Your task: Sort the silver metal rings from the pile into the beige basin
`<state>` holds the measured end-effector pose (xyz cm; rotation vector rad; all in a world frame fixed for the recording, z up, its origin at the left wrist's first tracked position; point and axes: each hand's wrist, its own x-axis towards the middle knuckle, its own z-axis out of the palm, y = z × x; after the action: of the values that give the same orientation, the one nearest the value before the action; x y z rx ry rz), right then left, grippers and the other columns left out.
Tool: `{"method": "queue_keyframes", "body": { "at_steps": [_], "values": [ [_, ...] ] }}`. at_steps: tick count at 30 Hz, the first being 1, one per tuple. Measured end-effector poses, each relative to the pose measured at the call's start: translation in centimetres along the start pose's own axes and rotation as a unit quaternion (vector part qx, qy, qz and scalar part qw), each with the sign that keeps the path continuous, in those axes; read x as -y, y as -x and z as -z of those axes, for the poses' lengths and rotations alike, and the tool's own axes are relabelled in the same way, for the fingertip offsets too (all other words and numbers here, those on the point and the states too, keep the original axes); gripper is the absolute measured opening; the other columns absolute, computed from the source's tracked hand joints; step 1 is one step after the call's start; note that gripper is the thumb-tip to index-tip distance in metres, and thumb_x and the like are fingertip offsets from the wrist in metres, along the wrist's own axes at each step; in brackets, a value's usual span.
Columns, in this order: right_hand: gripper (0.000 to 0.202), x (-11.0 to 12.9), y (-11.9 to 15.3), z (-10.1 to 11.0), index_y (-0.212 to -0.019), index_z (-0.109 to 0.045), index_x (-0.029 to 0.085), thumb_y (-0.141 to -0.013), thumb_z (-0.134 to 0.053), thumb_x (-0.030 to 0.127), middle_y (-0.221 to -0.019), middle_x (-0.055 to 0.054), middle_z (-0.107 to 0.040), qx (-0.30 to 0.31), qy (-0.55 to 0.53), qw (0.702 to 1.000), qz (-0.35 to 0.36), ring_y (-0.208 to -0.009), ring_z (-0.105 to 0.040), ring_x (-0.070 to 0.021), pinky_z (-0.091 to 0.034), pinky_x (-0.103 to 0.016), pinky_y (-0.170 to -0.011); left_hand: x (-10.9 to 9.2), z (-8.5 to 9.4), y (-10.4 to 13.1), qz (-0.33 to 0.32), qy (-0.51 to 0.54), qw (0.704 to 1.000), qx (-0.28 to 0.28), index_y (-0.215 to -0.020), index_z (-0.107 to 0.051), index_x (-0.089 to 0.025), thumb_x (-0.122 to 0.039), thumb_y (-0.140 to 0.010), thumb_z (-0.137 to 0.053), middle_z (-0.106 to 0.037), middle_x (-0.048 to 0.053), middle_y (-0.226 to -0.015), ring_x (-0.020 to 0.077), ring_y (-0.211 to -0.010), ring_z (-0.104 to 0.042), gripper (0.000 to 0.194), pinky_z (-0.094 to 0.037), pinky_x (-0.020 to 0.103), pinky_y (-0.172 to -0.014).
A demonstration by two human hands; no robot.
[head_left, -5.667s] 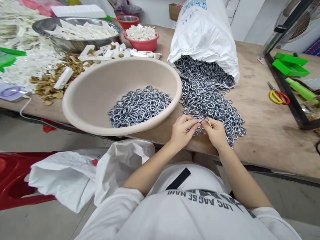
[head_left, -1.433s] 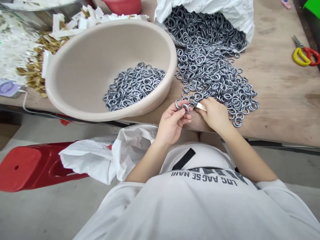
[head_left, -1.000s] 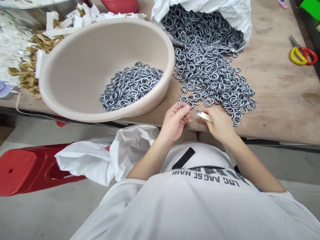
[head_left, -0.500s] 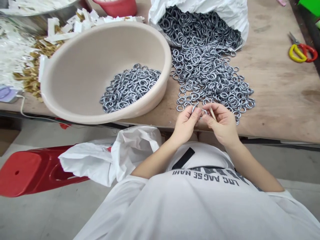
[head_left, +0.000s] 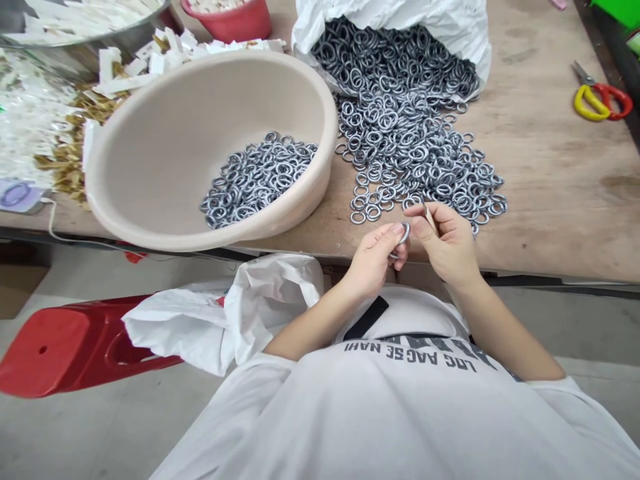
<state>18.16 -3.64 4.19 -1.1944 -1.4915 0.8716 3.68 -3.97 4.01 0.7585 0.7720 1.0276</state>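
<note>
On your wooden table (head_left: 545, 207), a beige basin (head_left: 165, 147) of gray rings (head_left: 260, 177) stands left of a white sack (head_left: 430, 10) spilling a ring pile (head_left: 420, 150). Your right hand (head_left: 451, 248) grips a slim tool (head_left: 431, 220); your left hand (head_left: 374, 259) pinches at least 1 gray ring (head_left: 407, 233) just beside it.

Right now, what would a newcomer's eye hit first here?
The big beige basin, left of center, with gray rings inside. Then, right of it, the ring pile fanning out from the white sack. By the table's near edge, the left hand pinches at least one ring; the right hand holds a thin strip.
</note>
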Motion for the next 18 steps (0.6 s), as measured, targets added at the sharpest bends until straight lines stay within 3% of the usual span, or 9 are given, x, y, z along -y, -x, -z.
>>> {"method": "queue_keyframes", "body": {
  "at_steps": [6, 13, 18],
  "values": [
    [0.033, 1.0, 1.2, 0.8, -0.084, -0.064, 0.022, -0.097, -0.054, 0.05, -0.079, -0.003, -0.066, 0.04, 0.183, 0.975, 0.116, -0.076, -0.059, -0.0174, -0.042, -0.031, -0.069, -0.6, -0.1, 0.2, 0.021, 0.027, 0.999, -0.013, -0.07, -0.05, -0.017, -0.042, -0.084, -0.069, -0.046, -0.005, -0.06, 0.006, -0.047, -0.044, 0.034, -0.036, 0.02, -0.045],
    [0.038, 1.2, 1.5, 0.7, -0.077, -0.063, 0.022, -0.097, -0.052, 0.053, -0.073, -0.003, -0.062, 0.058, 0.237, 0.963, 0.113, -0.069, -0.056, -0.0157, -0.04, -0.028, -0.064, -0.5, -0.2, 0.5, 0.047, 0.034, 0.998, -0.016, -0.071, -0.049, -0.018, -0.04, -0.081, -0.07, -0.045, -0.005, -0.06, 0.0056, -0.046, -0.044, 0.032, -0.037, 0.02, -0.045],
    [0.04, 1.1, 1.5, 0.7, -0.071, -0.056, 0.022, -0.099, -0.05, 0.05, -0.068, -0.001, -0.059, 0.102, 0.194, 0.97, 0.105, -0.065, -0.053, -0.0152, -0.038, -0.029, -0.063, -0.5, 0.1, 0.7, 0.055, 0.035, 0.998, 0.003, -0.07, -0.047, -0.018, -0.041, -0.083, -0.067, -0.043, -0.006, -0.058, 0.0059, -0.046, -0.043, 0.033, -0.037, 0.02, -0.046]
  ]
}}
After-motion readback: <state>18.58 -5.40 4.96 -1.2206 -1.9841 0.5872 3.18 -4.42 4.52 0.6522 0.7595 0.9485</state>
